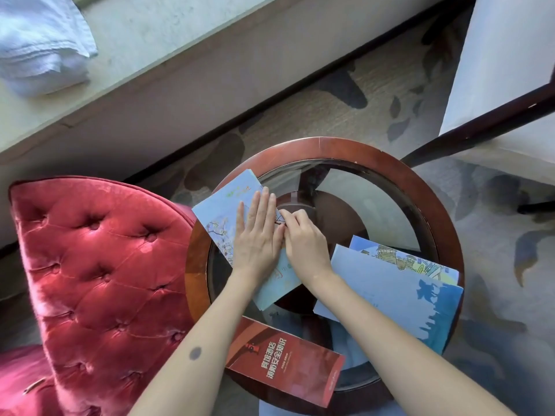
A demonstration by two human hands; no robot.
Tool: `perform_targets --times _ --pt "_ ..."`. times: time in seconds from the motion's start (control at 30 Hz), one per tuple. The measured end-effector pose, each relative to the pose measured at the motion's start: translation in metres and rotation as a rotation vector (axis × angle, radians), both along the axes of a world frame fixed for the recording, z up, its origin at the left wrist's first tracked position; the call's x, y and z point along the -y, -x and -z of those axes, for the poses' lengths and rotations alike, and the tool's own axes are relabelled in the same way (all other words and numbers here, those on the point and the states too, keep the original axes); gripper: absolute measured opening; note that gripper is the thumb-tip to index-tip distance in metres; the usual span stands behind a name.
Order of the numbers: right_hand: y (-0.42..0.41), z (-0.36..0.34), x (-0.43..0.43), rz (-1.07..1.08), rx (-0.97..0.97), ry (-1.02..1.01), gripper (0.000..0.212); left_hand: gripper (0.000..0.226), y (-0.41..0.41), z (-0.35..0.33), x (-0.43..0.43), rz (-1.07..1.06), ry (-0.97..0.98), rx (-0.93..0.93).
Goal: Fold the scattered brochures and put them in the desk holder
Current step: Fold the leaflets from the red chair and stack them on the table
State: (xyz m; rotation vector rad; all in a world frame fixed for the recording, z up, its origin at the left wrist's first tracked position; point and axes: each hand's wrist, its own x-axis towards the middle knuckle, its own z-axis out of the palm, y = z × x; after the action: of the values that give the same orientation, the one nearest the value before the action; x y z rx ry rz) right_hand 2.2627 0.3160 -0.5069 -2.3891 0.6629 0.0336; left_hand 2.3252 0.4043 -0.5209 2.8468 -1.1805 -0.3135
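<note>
One blue brochure [222,211] sits mid-fold at the counter's [420,181] left rim. Your left grip [256,235] lies flat on it, fingers straight, pinning it. Your right grip [303,238] is just beside, fingertips curled, pinching the fold edge. Run that pinch along the crease w/ edges aligned, no slip. Two more blue sheets [390,289] lie to the right; red leaflet [285,361] nearest you.

Bare glass [375,202] ahead; brochure stack [387,292] right, red chair [99,250] left.
</note>
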Motion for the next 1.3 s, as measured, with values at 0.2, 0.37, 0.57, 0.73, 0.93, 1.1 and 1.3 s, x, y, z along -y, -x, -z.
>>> perform_targets --times 0.2,0.37,0.57,0.73,0.93,1.1,1.3 --pt "0.000 0.014 -0.007 0.030 0.096 0.204 0.032 0.056 -0.001 0.013 -0.001 -0.003 -0.018 0.020" --pt "0.002 0.020 -0.008 0.016 0.106 0.271 0.036 0.056 0.000 0.006 0.001 -0.006 -0.022 0.003" --pt "0.004 0.023 -0.007 -0.002 0.101 0.324 0.029 0.054 -0.032 -0.002 -0.009 -0.029 0.032 0.046" --pt "0.005 0.024 -0.008 -0.013 0.087 0.316 0.032 0.057 -0.064 0.006 -0.012 -0.065 0.005 -0.003" --pt "0.004 0.025 -0.008 -0.012 0.098 0.295 0.032 0.056 -0.065 0.013 -0.013 -0.055 0.041 -0.009" --pt "0.004 0.027 -0.007 -0.014 0.088 0.288 0.032 0.056 -0.065 0.014 -0.013 -0.057 0.047 0.000" --pt "0.001 0.013 -0.002 0.006 0.074 0.120 0.028 0.054 -0.022 0.000 -0.014 -0.084 0.218 0.076"
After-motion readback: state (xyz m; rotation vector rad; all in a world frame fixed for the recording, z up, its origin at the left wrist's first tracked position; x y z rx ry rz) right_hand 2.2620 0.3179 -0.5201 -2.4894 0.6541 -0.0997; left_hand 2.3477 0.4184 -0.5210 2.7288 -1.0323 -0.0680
